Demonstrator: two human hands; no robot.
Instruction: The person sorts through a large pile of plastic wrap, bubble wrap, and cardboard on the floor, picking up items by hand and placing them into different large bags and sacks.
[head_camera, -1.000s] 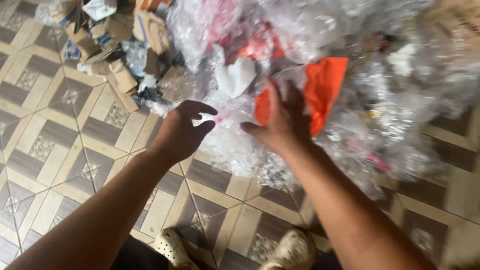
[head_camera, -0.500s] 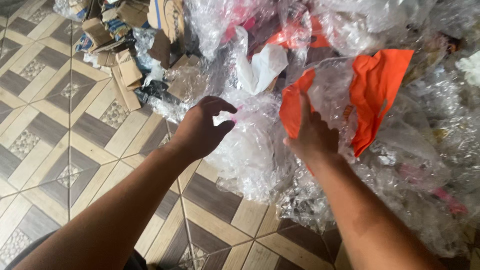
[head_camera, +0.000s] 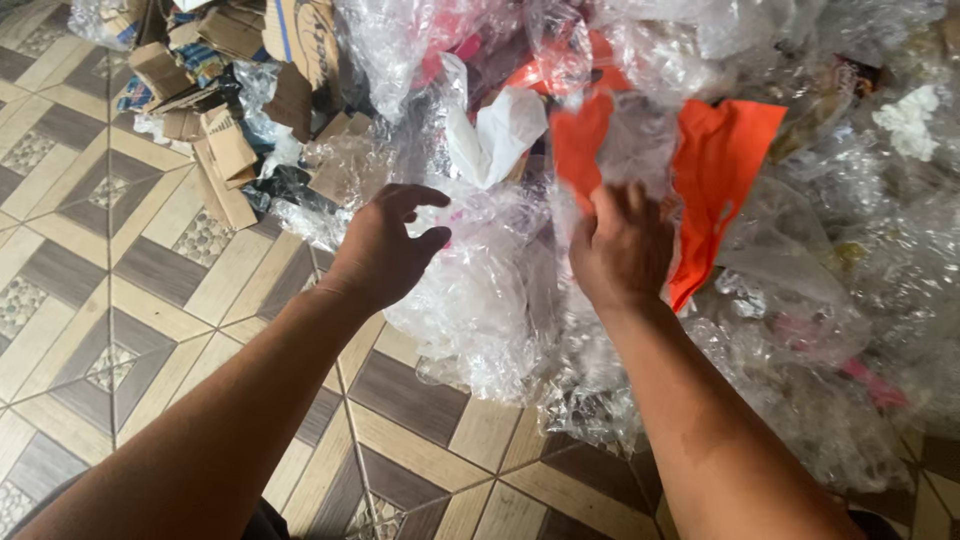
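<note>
On the tiled floor (head_camera: 150, 270), a heap of clear plastic film (head_camera: 490, 290) lies against flattened cardboard (head_camera: 225, 150). Right hand (head_camera: 622, 250) — grip closed on an orange plastic bag (head_camera: 725, 170) wrapped in film. Left hand (head_camera: 385, 245) — fingers curled but apart, touching the film. Risk: clinging film could drag loose sheets along or tear the bag.

Right hand (head_camera: 622, 250) fingertips blurred, buried in clear plastic wrap (head_camera: 490, 290).
</note>
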